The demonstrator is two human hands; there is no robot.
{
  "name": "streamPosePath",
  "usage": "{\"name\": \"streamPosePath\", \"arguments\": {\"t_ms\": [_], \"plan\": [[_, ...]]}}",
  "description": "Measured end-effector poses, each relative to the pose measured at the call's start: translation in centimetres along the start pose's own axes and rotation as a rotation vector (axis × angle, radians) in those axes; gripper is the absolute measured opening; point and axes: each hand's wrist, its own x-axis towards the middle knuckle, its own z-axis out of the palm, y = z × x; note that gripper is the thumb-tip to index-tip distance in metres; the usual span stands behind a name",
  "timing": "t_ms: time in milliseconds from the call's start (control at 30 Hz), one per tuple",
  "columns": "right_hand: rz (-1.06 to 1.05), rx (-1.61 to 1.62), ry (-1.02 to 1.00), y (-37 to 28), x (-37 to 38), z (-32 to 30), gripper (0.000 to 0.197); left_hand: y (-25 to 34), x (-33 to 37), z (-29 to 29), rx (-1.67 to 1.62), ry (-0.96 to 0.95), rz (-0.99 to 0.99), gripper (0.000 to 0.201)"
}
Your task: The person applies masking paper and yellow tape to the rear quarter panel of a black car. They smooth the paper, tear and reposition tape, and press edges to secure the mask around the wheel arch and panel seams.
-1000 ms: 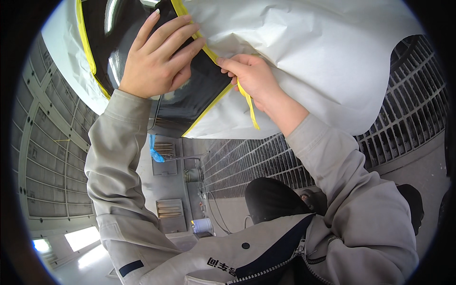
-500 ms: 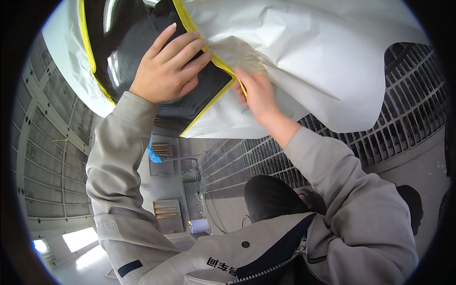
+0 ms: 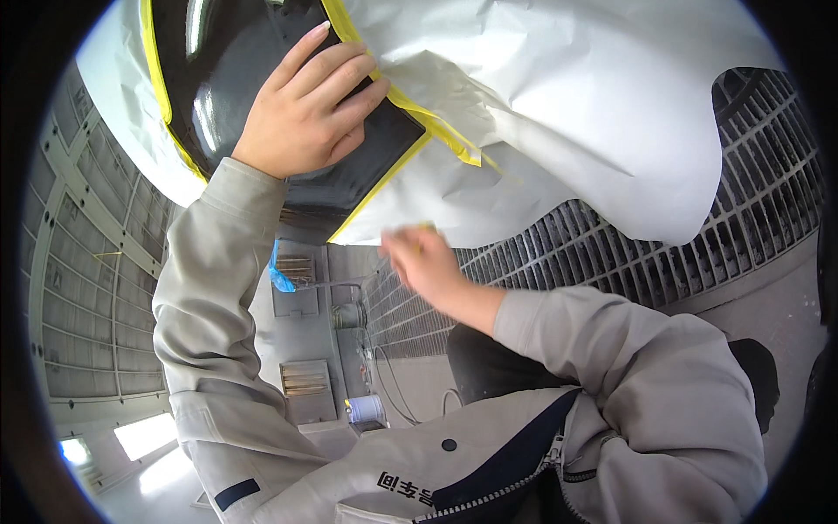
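A glossy black panel [image 3: 384,144] fills the upper left, bordered by yellow masking tape [image 3: 397,179] and white masking sheet [image 3: 602,113]. My left hand [image 3: 305,113] lies flat on the panel, its fingertips at the right-hand strip of tape. A loose tape end [image 3: 467,153] stands out over the sheet beyond the panel's corner. Below the sheet's lower edge, my right hand [image 3: 428,266] is apart from the panel and blurred by motion. Its fingers are curled, with a small yellow patch showing at them that is too smeared to make out.
Dark floor grating [image 3: 646,249] runs below and right of the sheet. A blue strip [image 3: 279,272] hangs under the panel. Farther down are a white-and-blue bucket [image 3: 365,409], a cable [image 3: 397,384] and a grey unit with slats [image 3: 305,377]. Framed wall panels [image 3: 96,262] stand at left.
My right hand has let go of the tape at the panel's corner and moved down and left, below the sheet. The tape end now hangs free. My left hand has hardly moved.
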Motion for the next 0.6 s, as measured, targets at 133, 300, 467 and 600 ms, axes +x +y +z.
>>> {"name": "streamPosePath", "arguments": {"t_ms": [133,300,467,600], "plan": [[-0.229,0.466,0.206,-9.0,4.9,-0.1,0.068,0.2,0.1,-0.3,-0.002,-0.020,0.014,0.056],[0.070,0.635,0.401,-13.6,5.4,-0.7,0.052,-1.4,0.4,-3.4,0.089,0.186,-0.150,0.066],[0.103,0.661,0.387,-13.0,5.8,-0.9,0.029,-3.3,0.6,-6.0,0.273,0.160,-0.116,0.052],[0.012,0.669,0.334,-12.5,6.2,-1.4,0.021,-1.8,0.5,-3.8,0.093,0.003,0.047,0.058]]}}
